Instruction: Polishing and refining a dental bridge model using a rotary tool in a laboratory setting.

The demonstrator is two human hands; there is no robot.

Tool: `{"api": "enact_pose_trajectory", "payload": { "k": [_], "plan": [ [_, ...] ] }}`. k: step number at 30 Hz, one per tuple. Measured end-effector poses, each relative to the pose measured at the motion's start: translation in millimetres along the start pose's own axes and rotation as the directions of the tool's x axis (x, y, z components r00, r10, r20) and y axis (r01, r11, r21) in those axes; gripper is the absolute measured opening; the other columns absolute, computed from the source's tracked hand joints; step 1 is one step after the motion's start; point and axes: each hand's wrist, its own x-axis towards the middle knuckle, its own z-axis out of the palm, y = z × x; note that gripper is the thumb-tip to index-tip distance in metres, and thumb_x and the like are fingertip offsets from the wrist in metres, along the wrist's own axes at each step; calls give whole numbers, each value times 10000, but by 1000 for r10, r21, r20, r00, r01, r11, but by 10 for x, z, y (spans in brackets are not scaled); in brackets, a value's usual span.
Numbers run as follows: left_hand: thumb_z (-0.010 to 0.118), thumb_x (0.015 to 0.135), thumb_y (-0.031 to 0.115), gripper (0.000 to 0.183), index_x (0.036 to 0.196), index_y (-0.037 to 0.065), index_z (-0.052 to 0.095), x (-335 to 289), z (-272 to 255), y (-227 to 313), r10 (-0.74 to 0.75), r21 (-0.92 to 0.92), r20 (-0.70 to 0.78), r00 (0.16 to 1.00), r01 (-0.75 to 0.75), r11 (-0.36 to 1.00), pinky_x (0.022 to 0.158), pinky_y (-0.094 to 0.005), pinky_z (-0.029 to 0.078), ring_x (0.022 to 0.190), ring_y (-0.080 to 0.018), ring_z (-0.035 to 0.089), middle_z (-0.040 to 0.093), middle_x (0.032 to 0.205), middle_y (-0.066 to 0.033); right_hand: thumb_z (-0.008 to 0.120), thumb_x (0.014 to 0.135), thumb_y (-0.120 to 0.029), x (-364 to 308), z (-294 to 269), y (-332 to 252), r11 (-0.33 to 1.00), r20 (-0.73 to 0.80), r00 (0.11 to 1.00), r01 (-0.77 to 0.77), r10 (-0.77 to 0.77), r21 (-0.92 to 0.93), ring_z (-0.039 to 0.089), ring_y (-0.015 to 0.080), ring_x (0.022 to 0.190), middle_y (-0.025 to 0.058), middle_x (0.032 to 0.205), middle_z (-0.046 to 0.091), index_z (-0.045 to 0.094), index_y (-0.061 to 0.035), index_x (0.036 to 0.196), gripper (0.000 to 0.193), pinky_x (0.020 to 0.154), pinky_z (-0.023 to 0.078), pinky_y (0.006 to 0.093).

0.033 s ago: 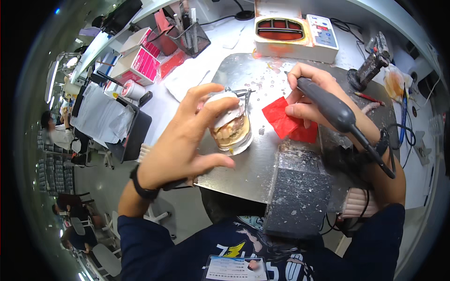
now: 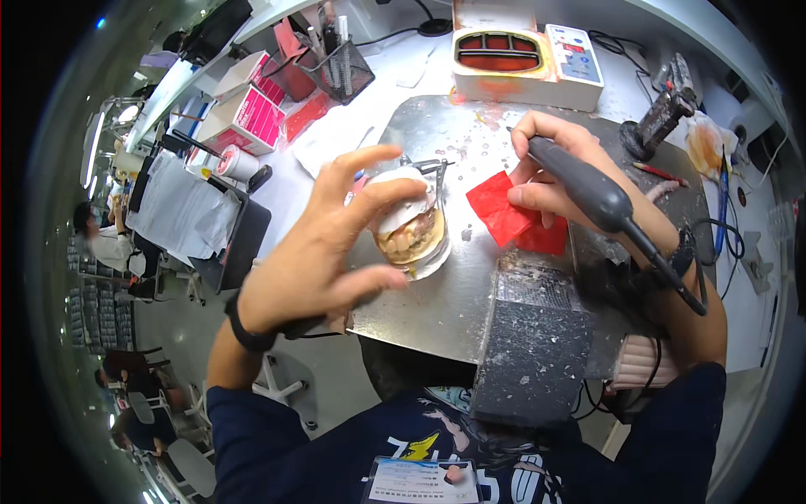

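A dental model (image 2: 409, 239) of plaster, with yellowish teeth and a white top, stands in a small metal articulator (image 2: 435, 165) on the metal bench plate (image 2: 437, 311). My left hand (image 2: 315, 239) is spread around its left side, thumb well apart. One finger lies over the white top, hiding part of it; the thumb tip is near the lower left edge. In my right hand (image 2: 558, 172) lies a dark grey corded handpiece (image 2: 583, 185), its front end hidden by the fingers. Thumb and fingers of the same hand pinch a thin red wax sheet (image 2: 495, 206), folded, to the right of the model.
A heated wax pot (image 2: 499, 63) with red wax stands at the back. A black torch-like tool (image 2: 663, 122) is at the right. Pen basket (image 2: 340, 71), pink-white boxes (image 2: 243, 122) and a paper-filled bin (image 2: 243, 244) line the left. A dusty black armrest (image 2: 533, 353) juts toward me.
My left hand has shifted slightly left, its thumb drawing away from the model's lower edge. My right hand keeps the handpiece and wax sheet almost in place.
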Motion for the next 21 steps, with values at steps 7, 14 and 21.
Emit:
{"api": "enact_pose_trajectory", "payload": {
  "k": [7,14,21],
  "plan": [
    [781,702,601,730,1281,193,605,173,-50,-408,281,-4,226,933,-287,958,1170,-669,133,1409,-412,416,532,1401,-126,758,784,-30,-15,-77,63,946,-186,972,82,-146,-315,610,126,650,76,716,614,510,-65,922,286,578,468,295],
    [810,682,596,841,1266,35,582,237,261,-314,264,-329,-189,946,-314,891,991,-377,425,1107,-271,558,556,1183,-123,669,734,-7,-230,-250,13,795,49,997,75,-57,-601,607,371,759,178,770,599,509,-43,922,249,696,459,418],
    [689,779,703,898,1318,11,493,314,412,-350,115,-410,-268,956,-222,885,1029,-373,401,1167,-249,509,482,1237,-143,656,731,-20,-214,-158,2,678,40,997,70,-60,-732,630,406,814,186,801,614,511,-30,924,242,710,465,440]
  ]
}}
